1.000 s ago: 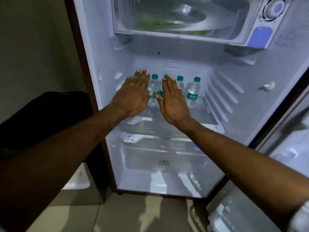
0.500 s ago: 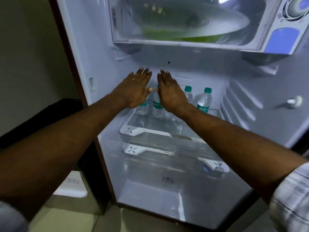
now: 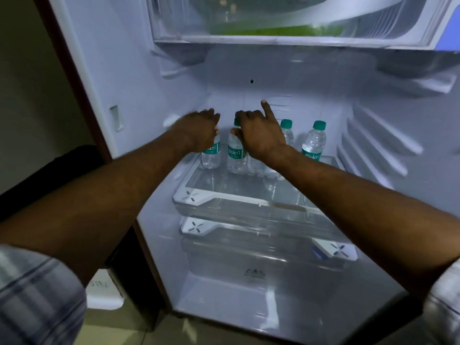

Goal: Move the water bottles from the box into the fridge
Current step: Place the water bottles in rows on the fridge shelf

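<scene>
Several small clear water bottles with green caps and green labels stand in a row at the back of the fridge's glass shelf (image 3: 224,196). My left hand (image 3: 196,130) curls down over the top of the leftmost bottle (image 3: 210,155). My right hand (image 3: 258,133) grips the neck of the second bottle (image 3: 236,158), with one finger sticking up. Two more bottles (image 3: 286,130) (image 3: 314,143) stand free to the right. Whatever stands behind my right wrist is hidden. The box is not in view.
A freezer compartment (image 3: 273,38) with something green inside hangs above the shelf. A second shelf and a clear crisper drawer (image 3: 249,260) sit below. Ribbed rails line the right wall (image 3: 373,145). A dark object (image 3: 37,175) and a white thing (image 3: 102,290) lie left of the fridge.
Both hands were flat and open in front of the bottles; they have reached further in and curled down onto the two left bottles. The view has moved closer.
</scene>
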{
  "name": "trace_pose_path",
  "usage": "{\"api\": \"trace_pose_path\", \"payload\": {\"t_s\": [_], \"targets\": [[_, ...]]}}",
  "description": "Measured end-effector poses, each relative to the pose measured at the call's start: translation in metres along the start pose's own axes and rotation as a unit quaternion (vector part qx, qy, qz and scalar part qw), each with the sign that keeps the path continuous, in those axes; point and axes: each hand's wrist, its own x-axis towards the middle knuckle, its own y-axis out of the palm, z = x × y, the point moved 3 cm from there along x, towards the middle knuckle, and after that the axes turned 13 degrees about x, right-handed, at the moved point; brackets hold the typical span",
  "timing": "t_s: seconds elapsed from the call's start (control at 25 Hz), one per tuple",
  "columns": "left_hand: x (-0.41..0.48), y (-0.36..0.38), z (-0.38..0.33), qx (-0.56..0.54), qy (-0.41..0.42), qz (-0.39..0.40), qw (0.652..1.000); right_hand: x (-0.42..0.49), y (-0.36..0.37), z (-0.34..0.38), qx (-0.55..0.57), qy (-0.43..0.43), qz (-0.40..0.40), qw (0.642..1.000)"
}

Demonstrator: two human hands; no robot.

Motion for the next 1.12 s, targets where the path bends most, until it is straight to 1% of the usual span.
{"api": "trace_pose_path", "payload": {"t_s": [0.12,0.2,0.24,0.36,0.48,0.64,0.84,1.12], "targets": [[0.010,-0.004,0.004,-0.056,-0.019,-0.048,0.997,0.001,-0.005,0.003,0.098,0.022,-0.032,0.994],[0.012,-0.009,0.005,-0.087,-0.040,-0.050,0.994,0.001,-0.003,0.006,0.183,0.050,-0.034,0.981],[0.013,-0.011,0.006,-0.098,-0.045,-0.047,0.993,0.002,-0.003,0.008,0.206,0.063,-0.031,0.976],[0.009,-0.016,0.010,-0.120,-0.056,-0.040,0.990,0.008,-0.002,0.015,0.227,0.077,-0.019,0.971],[0.003,-0.021,0.020,-0.119,-0.056,-0.012,0.991,0.011,-0.004,0.021,0.246,0.086,0.005,0.965],[-0.012,-0.033,0.029,-0.100,-0.027,0.034,0.994,0.012,-0.008,0.030,0.246,0.082,0.047,0.965],[-0.026,-0.046,0.032,-0.081,0.000,0.079,0.994,0.013,-0.015,0.048,0.228,0.052,0.104,0.967],[-0.031,-0.046,0.027,-0.079,-0.005,0.075,0.994,0.005,-0.021,0.050,0.249,0.066,0.103,0.961]]}}
